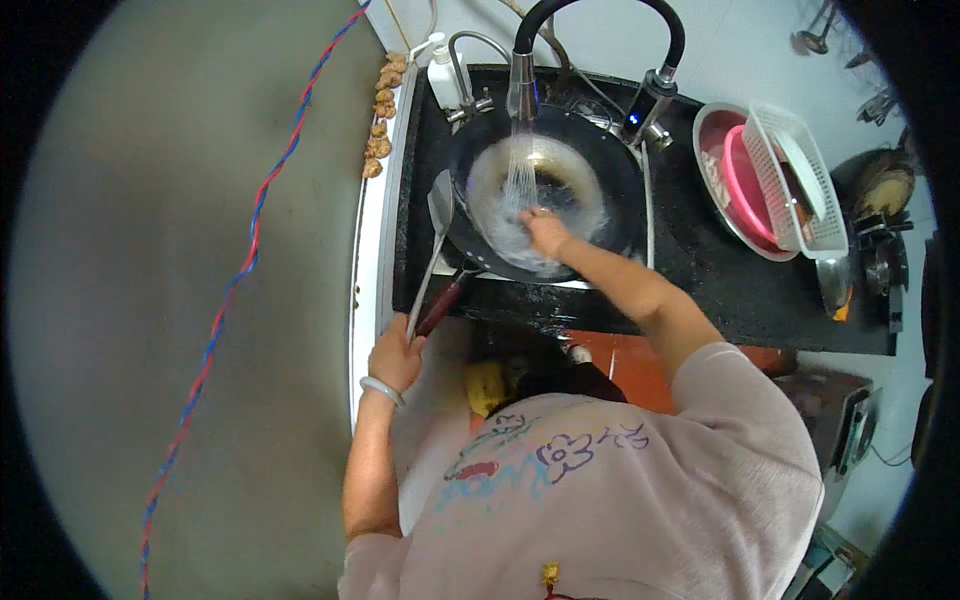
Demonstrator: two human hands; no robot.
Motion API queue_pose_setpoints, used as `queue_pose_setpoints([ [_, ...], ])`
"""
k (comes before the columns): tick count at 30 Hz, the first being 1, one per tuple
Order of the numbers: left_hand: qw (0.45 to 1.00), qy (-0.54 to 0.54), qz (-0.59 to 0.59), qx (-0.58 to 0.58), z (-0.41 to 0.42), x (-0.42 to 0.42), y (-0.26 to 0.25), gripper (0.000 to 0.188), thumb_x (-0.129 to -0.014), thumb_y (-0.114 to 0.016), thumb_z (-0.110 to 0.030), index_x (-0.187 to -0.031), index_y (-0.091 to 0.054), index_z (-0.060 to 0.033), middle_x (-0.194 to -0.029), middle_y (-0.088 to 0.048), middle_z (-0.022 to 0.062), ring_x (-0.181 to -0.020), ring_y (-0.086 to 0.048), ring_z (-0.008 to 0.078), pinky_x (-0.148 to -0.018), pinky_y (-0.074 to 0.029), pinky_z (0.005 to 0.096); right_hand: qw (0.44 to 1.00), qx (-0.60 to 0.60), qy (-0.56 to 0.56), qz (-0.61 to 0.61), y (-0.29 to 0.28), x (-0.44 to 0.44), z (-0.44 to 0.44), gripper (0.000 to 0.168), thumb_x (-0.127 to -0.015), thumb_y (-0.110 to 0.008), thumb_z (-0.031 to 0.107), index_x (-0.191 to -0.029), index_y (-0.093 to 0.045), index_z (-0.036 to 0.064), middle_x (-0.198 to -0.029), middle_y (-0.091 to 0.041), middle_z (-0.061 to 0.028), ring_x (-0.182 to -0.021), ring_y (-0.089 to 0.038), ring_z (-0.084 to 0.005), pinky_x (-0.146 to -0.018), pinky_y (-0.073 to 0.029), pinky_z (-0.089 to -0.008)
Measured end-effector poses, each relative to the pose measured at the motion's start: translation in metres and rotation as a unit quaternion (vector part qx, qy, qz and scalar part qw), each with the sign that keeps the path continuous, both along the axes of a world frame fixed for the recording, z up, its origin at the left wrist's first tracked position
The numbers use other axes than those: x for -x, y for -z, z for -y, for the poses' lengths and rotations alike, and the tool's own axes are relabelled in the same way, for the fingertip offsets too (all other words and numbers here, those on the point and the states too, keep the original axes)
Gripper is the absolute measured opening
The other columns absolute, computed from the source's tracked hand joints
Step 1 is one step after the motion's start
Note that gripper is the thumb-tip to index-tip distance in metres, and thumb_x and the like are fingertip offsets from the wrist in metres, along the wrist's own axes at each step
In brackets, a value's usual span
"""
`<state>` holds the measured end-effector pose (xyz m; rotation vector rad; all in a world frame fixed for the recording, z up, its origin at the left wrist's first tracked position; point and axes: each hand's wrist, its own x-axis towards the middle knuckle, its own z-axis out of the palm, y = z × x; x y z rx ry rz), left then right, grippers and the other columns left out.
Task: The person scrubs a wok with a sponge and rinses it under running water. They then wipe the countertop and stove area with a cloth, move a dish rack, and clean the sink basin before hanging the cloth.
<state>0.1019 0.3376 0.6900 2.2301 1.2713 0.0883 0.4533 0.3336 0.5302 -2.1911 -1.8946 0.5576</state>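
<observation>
A black wok (pixel 622 217) lies over the sink, with cloudy water inside. Water sprays into it from a pull-down faucet head (pixel 523 90). My right hand (pixel 546 234) is down in the wok at the water's near side; its fingertips are blurred by the splash, so whether it holds anything cannot be told. At the counter's left front corner my left hand (pixel 397 354) grips a metal spatula (pixel 441 202) by its handle, blade pointing away from me. The wok's dark red handle (pixel 440 306) runs beside the spatula, its end at my left hand.
On the black counter (pixel 697 277), right of the wok, stand a metal basin (pixel 712 127), a pink bowl (pixel 739 187) and a white plastic basket (pixel 795 180). A white bottle (pixel 448 79) and a small faucet (pixel 471 107) are behind the wok. Ginger-like pieces (pixel 379 146) line the left ledge.
</observation>
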Motion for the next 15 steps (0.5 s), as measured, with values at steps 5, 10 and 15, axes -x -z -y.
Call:
queue_pose_setpoints([
  [5,0.999,0.008,0.028,0.029,-0.002,0.003,-0.001,0.022,-0.078,-0.057,-0.015,-0.09,-0.041,-0.0051,-0.078,-0.057,0.0231,-0.078,-0.053,0.0438,-0.067,-0.041,0.0484,0.983,-0.068,0.047,-0.164,-0.03,0.008,-0.018,0.044,-0.066,-0.06,0.008,-0.109,-0.051,0.007,-0.095,-0.056,-0.024,-0.089,-0.054,-0.0403,-0.078,-0.044,-0.0403],
  [10,0.999,-0.005,0.011,0.038,-0.001,0.005,-0.004,0.022,-0.078,-0.057,-0.015,-0.087,-0.04,-0.006,-0.077,-0.056,0.0223,-0.078,-0.053,0.0427,-0.066,-0.041,0.0479,0.868,-0.032,0.278,-0.411,-0.125,0.001,-0.048,0.047,-0.074,-0.063,0.013,-0.119,-0.048,0.008,-0.092,-0.061,-0.0105,-0.077,-0.058,-0.0197,-0.062,-0.047,-0.0316],
  [15,0.999,0.009,0.006,0.037,-0.002,0.003,-0.004,0.022,-0.078,-0.057,-0.015,-0.087,-0.04,-0.0057,-0.078,-0.056,0.0224,-0.079,-0.053,0.0427,-0.067,-0.04,0.0486,0.757,-0.079,0.237,-0.604,-0.105,-0.034,-0.058,0.04,-0.077,-0.061,0.008,-0.115,-0.049,0.011,-0.091,-0.06,-0.0065,-0.079,-0.056,-0.0169,-0.064,-0.046,-0.0317],
])
